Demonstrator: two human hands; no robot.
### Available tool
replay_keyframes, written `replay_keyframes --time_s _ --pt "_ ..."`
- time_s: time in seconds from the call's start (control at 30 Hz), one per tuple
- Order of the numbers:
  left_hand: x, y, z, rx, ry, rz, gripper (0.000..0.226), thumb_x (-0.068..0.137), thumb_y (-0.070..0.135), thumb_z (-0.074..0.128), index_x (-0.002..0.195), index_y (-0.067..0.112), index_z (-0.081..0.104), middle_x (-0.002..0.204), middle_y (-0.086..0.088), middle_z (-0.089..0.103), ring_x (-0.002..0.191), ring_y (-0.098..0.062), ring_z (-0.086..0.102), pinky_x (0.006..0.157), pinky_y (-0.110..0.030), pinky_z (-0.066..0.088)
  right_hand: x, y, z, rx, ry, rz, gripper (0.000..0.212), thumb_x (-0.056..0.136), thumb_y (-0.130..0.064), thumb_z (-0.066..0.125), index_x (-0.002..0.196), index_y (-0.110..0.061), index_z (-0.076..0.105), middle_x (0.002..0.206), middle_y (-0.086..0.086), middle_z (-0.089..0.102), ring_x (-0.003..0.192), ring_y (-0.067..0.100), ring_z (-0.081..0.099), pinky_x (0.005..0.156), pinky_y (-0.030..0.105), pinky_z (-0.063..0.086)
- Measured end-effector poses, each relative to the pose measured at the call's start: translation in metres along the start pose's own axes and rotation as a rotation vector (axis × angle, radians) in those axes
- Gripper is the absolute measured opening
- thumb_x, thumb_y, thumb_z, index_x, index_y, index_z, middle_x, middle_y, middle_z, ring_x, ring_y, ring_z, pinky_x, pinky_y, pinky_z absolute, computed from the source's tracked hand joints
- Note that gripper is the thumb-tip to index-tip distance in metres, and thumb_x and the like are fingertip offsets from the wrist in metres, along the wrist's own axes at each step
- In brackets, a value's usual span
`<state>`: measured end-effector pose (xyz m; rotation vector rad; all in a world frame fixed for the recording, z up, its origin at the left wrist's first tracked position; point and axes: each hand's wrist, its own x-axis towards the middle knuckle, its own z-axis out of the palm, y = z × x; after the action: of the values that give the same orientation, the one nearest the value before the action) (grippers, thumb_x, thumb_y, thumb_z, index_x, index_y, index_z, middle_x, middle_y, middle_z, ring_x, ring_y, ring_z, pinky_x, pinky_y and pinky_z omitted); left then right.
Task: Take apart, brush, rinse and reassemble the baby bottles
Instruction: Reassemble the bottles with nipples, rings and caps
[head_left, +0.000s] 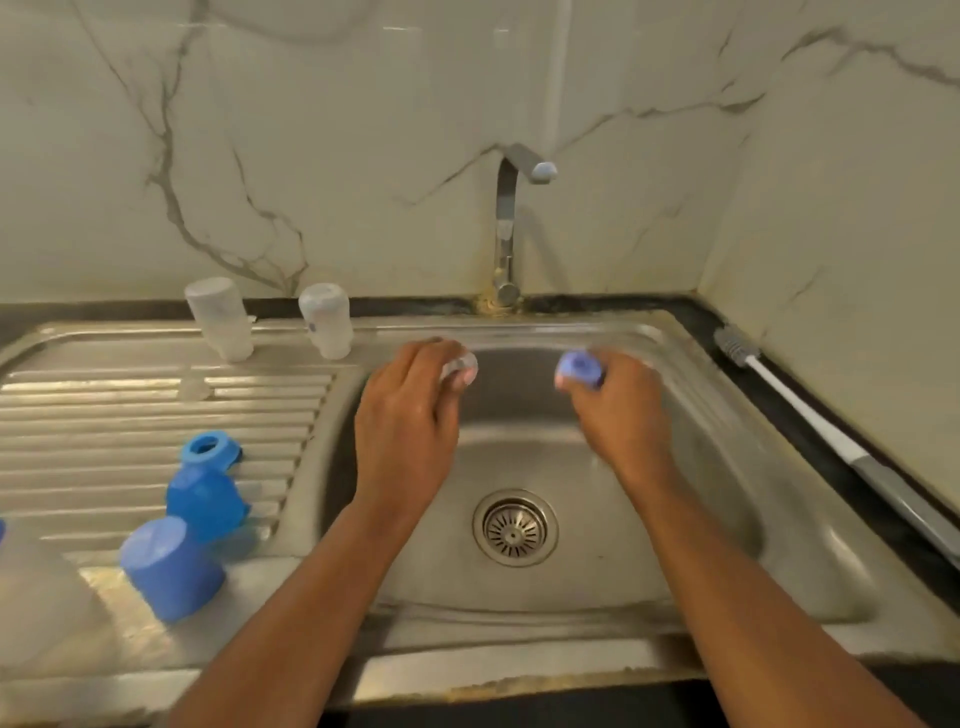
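– Over the sink (519, 326) basin, which step is in hand?
– Judged: take-apart. Left hand (410, 410) pinches a clear teat (460, 368), blurred; right hand (618, 410) grasps a blue collar (579, 370). Both parts are held apart near the basin's back wall, below the tap (506, 218); no water shows at its spout.
– What does the next move call for?
– Probably brushing. The brush (779, 384) lies on the worktop (649, 304) along the right rim, so the right grip must release the collar first.
– Edges and room?
– Basin is open beneath both hands. Two bottle bodies (221, 317) stand inverted at the draining board's (156, 415) back edge; blue caps (171, 569) and a second collar (210, 448) occupy its front. Avoid sweeping left.
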<state>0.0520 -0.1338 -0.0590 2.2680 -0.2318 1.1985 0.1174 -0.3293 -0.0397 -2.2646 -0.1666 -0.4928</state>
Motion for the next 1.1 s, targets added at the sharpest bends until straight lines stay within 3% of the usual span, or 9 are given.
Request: replay_keyframes --time_s 0.07,0.2,0.33,0.43,0.57,0.67,0.8,0.97,1.1 --pt "-0.003 -0.001 0.004 0.043 -0.106 0.079 0.013 0.092 0.010 0.064 0.105 0.012 0.069 0.104 -0.001 0.069 0.089 -0.020 0.064 0.076 -0.030 0.045 0.002 -0.009 -0.011 0.143 0.354 -0.180 0.032 0.090 -0.035 0.067 0.114 -0.014 0.067 0.108 -0.001 0.070 0.101 0.013 0.063 0.089 0.026 0.048" --pt "0.000 -0.003 0.002 0.026 -0.029 -0.027 0.019 0.092 0.009 0.062 0.110 0.011 0.067 0.110 -0.003 0.068 0.093 -0.017 0.060 0.077 -0.030 0.046 -0.010 0.004 0.002 -0.191 -0.309 0.098 0.048 0.085 -0.044 0.069 0.117 -0.007 0.065 0.096 0.008 0.070 0.093 0.026 0.068 0.079 0.032 0.051" --pt "-0.008 -0.016 0.007 0.142 -0.349 -0.082 0.015 0.094 0.018 0.065 0.108 0.019 0.070 0.106 0.001 0.068 0.095 -0.023 0.066 0.075 -0.033 0.048 -0.004 -0.003 0.000 0.055 0.161 -0.060 0.037 0.088 -0.041 0.069 0.117 -0.019 0.064 0.104 0.000 0.071 0.092 0.017 0.064 0.076 0.027 0.044" --pt "-0.006 -0.010 0.008 0.056 -0.218 -0.118 0.014 0.096 0.021 0.064 0.109 0.020 0.068 0.109 0.006 0.067 0.095 -0.011 0.062 0.075 -0.028 0.048 -0.012 0.000 0.006 -0.172 -0.254 0.104 0.049 0.084 -0.042 0.073 0.121 -0.012 0.063 0.110 0.008 0.070 0.098 0.025 0.066 0.083 0.030 0.049" --pt "-0.005 -0.012 0.006 -0.046 -0.208 -0.142 0.017 0.095 0.025 0.067 0.110 0.019 0.071 0.109 0.007 0.067 0.095 -0.003 0.060 0.082 -0.024 0.049 -0.004 -0.006 -0.005 0.075 0.284 -0.120 0.031 0.088 -0.034 0.071 0.114 -0.018 0.066 0.104 -0.006 0.068 0.094 0.013 0.062 0.078 0.027 0.045" --pt "0.002 -0.005 0.000 -0.069 -0.070 -0.170 0.015 0.094 0.019 0.069 0.108 0.015 0.071 0.108 0.004 0.068 0.096 -0.003 0.057 0.084 -0.033 0.052 -0.010 0.008 0.001 -0.127 -0.216 0.127 0.052 0.083 -0.037 0.075 0.127 -0.014 0.060 0.118 0.005 0.068 0.107 0.025 0.065 0.087 0.030 0.047" --pt "0.011 0.023 -0.010 -0.136 0.252 0.084 0.011 0.090 0.006 0.069 0.101 0.003 0.069 0.107 0.006 0.065 0.108 -0.009 0.056 0.099 -0.019 0.041 -0.005 -0.023 -0.019 0.240 0.308 -0.070 0.053 0.086 -0.036 0.073 0.134 -0.022 0.054 0.114 -0.006 0.067 0.104 0.012 0.063 0.085 0.024 0.045" --pt "-0.010 0.001 0.015 0.224 -0.612 -0.233 0.011 0.092 0.019 0.060 0.092 0.021 0.071 0.096 0.002 0.073 0.098 -0.023 0.067 0.084 -0.033 0.047 -0.021 -0.020 0.009 0.090 -0.054 -0.029 0.085 0.081 -0.034 0.078 0.150 -0.030 0.029 0.100 -0.002 0.068 0.094 0.018 0.066 0.079 0.031 0.052" --pt "-0.006 0.012 0.019 0.066 -0.344 -0.110 0.012 0.089 0.014 0.060 0.096 0.019 0.069 0.094 0.006 0.072 0.092 -0.021 0.065 0.083 -0.037 0.048 -0.009 -0.020 -0.003 0.267 0.059 -0.037 0.083 0.081 -0.031 0.079 0.150 -0.032 0.031 0.104 -0.006 0.069 0.093 0.010 0.064 0.080 0.023 0.047"
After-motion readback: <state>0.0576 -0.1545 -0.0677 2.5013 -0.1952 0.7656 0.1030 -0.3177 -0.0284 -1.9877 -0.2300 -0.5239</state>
